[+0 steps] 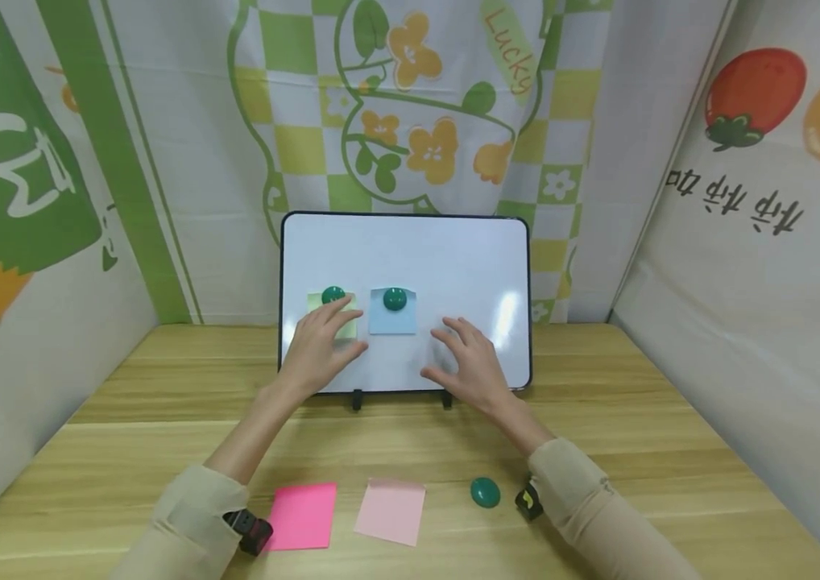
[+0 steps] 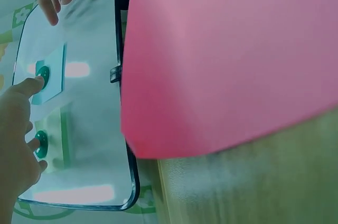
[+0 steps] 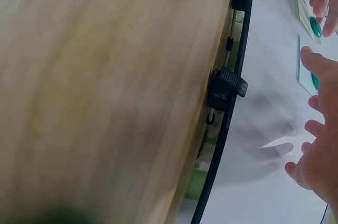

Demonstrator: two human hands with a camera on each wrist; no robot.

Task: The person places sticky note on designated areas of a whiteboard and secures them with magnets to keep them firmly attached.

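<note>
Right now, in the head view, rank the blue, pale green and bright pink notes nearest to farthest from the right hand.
1. Blue note: on the whiteboard, just left.
2. Pale green note: farther left, partly hidden.
3. Bright pink note: left, on the table.

Smooth, wood-grained yellowish bench (image 1: 598,387); towards its far edge, a glossy white rectangular whiteboard (image 1: 453,262); nearer, a shiny, plastic-looking green domed magnet (image 1: 485,492); matt hot-pink square paper note (image 1: 301,517); matt pale-pink square paper note (image 1: 391,512).

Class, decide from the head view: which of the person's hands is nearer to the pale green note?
Left. The left hand is in front of the pale green note, partly covering it; the right hand is well to its right, past the blue note.
</note>
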